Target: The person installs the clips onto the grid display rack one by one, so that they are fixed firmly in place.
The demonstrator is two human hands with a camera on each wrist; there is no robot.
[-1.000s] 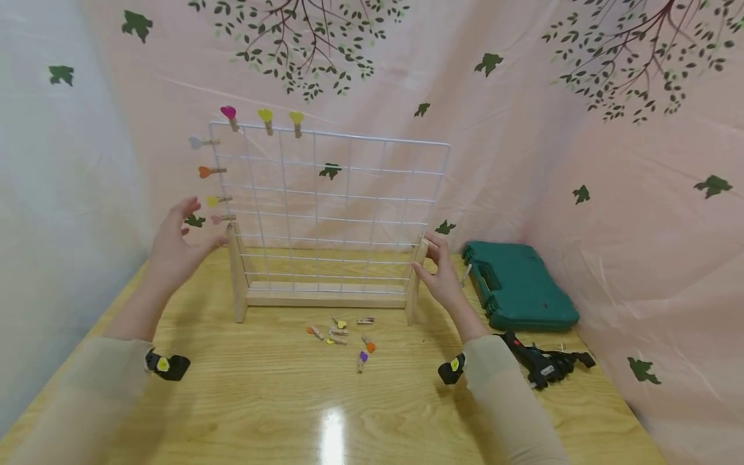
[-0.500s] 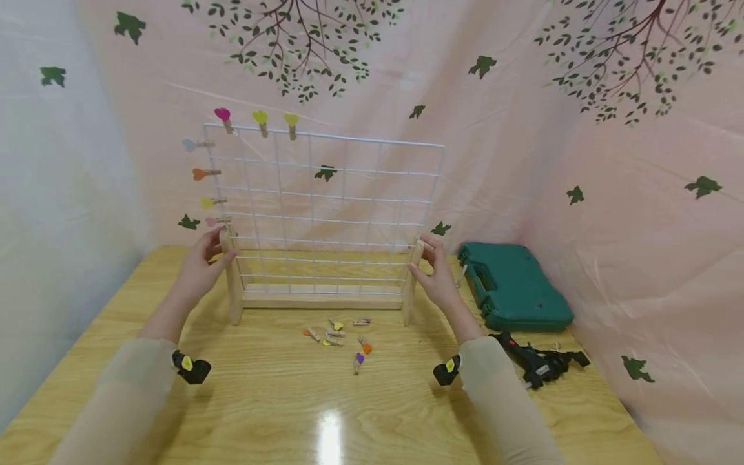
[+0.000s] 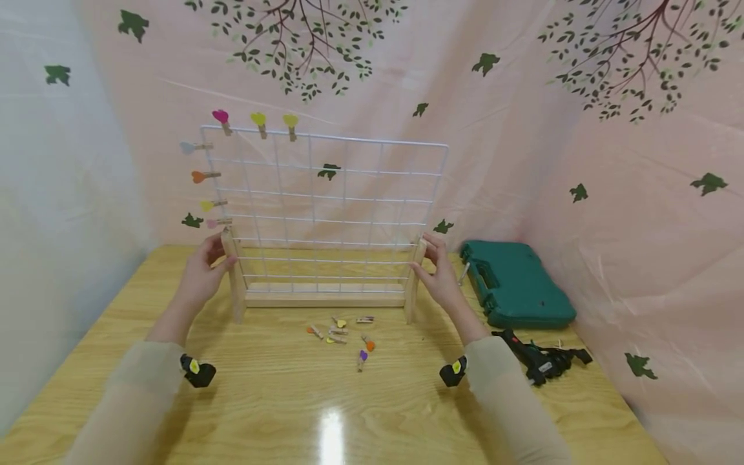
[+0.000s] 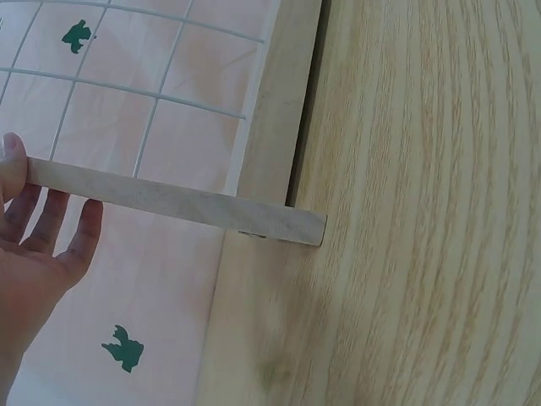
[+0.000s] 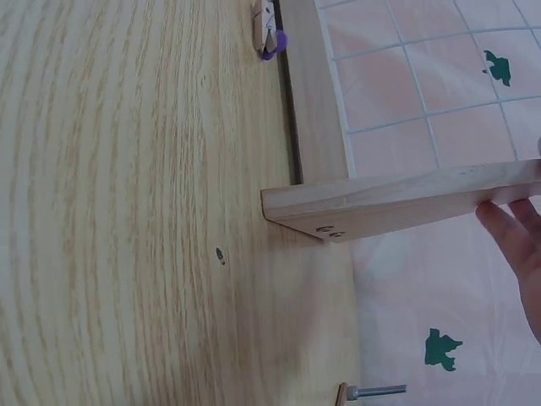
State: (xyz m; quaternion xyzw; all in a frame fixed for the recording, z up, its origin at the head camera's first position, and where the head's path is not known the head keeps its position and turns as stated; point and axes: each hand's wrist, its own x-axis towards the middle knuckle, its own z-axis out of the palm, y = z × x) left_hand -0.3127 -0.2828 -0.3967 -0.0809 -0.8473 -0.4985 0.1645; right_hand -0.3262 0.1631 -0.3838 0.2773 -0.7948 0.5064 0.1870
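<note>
A white wire grid panel (image 3: 329, 194) stands upright in a wooden stand (image 3: 325, 299) on the table. My left hand (image 3: 200, 274) grips the top of the stand's left post (image 3: 235, 278), thumb in front and fingers on the far side, as the left wrist view also shows. My right hand (image 3: 442, 278) holds the right post (image 3: 414, 281) near its top. Heart clothespins, such as a magenta one (image 3: 221, 117) and an orange one (image 3: 199, 177), are clipped along the grid's top and left edges. Several loose clothespins (image 3: 339, 331) lie in front of the stand.
A green plastic case (image 3: 523, 284) lies at the right, with a black glue-gun-like tool (image 3: 543, 358) in front of it. Beside the case a small metal rod (image 5: 380, 391) sticks out. A printed cloth backdrop (image 3: 488, 129) hangs behind the table (image 3: 261, 400).
My left hand, earlier held apart with fingers spread beside the lower left clothespins, has moved down and right onto the left post and taken hold. The right hand stays on its post.
</note>
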